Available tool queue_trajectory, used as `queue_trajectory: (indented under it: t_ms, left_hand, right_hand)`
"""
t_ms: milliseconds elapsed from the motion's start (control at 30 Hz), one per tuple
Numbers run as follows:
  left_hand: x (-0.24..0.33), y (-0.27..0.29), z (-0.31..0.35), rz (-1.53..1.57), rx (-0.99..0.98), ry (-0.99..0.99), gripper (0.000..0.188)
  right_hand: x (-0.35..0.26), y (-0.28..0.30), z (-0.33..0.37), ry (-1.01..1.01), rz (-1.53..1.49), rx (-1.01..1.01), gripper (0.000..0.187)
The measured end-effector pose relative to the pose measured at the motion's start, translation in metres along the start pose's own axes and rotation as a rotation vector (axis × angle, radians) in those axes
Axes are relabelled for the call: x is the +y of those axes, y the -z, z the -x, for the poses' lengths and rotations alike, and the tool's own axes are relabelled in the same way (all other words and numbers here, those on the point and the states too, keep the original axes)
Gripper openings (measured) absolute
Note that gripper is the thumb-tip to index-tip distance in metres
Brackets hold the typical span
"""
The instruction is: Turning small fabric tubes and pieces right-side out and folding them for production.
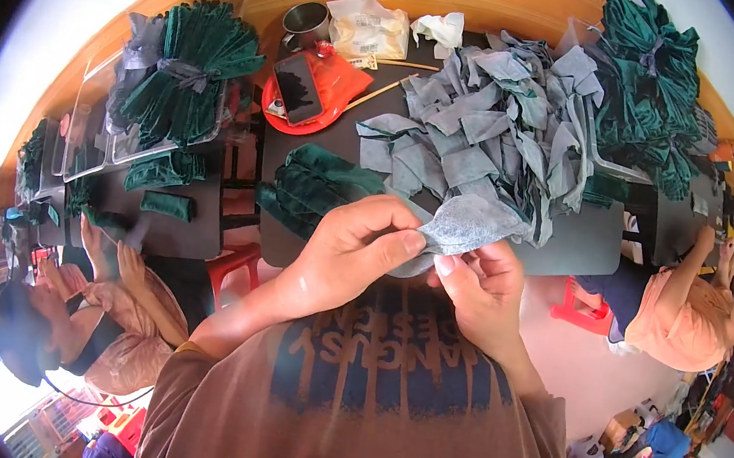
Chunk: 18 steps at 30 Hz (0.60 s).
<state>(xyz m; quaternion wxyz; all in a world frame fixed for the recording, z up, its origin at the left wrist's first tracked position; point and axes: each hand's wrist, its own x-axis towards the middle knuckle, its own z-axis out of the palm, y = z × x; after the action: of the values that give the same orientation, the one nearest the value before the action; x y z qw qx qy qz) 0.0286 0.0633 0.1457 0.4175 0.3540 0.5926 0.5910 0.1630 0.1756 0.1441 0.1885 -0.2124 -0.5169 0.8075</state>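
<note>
A grey fabric piece [471, 222] is raised in front of my chest, just above the table's near edge. My left hand [354, 250] pinches its left end between thumb and fingers. My right hand [487, 293] is closed on its lower right side, thumb on top. Behind my left hand lie dark green velvet pieces [313, 186], side by side. Beyond my hands spreads a loose heap of grey fabric pieces [484, 134], some showing green edges. My fingers cover part of the held piece.
A phone [298, 88] lies on a red plastic tray [344, 83], near a metal mug [306, 24] and a clear packet [368, 28]. Tied green velvet bundles [188, 72] stand left and right [647, 71]. Co-workers sit at both sides, one by a red stool [580, 310].
</note>
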Motion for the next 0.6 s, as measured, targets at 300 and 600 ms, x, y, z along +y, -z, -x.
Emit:
queue_trajectory:
  t_ms: [300, 600]
  left_hand:
    - [-0.006, -0.007, -0.003, 0.664, -0.112, 0.317, 0.013]
    - [-0.001, -0.008, -0.004, 0.481, -0.149, 0.292, 0.013]
  right_hand:
    - [-0.001, 0.014, -0.003, -0.145, -0.262, -0.036, 0.004]
    - [-0.004, 0.012, -0.013, -0.081, -0.351, 0.018, 0.009]
